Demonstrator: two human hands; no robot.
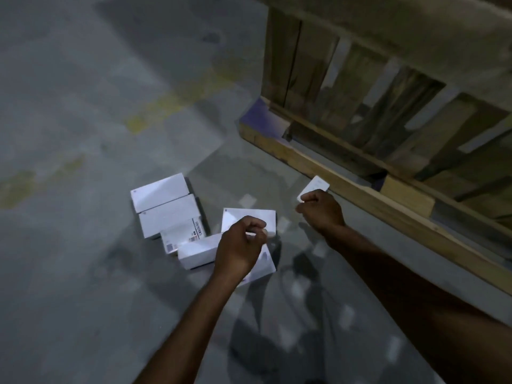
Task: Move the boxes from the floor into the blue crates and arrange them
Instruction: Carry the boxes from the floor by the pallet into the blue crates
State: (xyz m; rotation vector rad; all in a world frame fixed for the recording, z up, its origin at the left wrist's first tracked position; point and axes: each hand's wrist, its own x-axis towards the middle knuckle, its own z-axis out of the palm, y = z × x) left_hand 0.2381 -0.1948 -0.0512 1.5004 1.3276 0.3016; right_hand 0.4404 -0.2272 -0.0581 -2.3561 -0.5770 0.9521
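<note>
Several white boxes lie close together on the grey floor: two side by side (160, 192) (169, 216), one with a printed label (181, 235), one in front (196, 250) and one further right (249, 218). My left hand (239, 246) hovers over the front boxes with its fingers curled, hiding part of another box (266, 261). My right hand (322, 210) is curled next to a small white box (314, 187) near the pallet. I cannot tell whether it grips that box. No blue crate is in view.
A wooden pallet (346, 173) with a blue-painted corner (260, 117) lies at the right, with another leaning slatted pallet (360, 79) above it. Worn yellow floor marking (177, 98) crosses the concrete at the left. Shadows fall on the floor below my arms.
</note>
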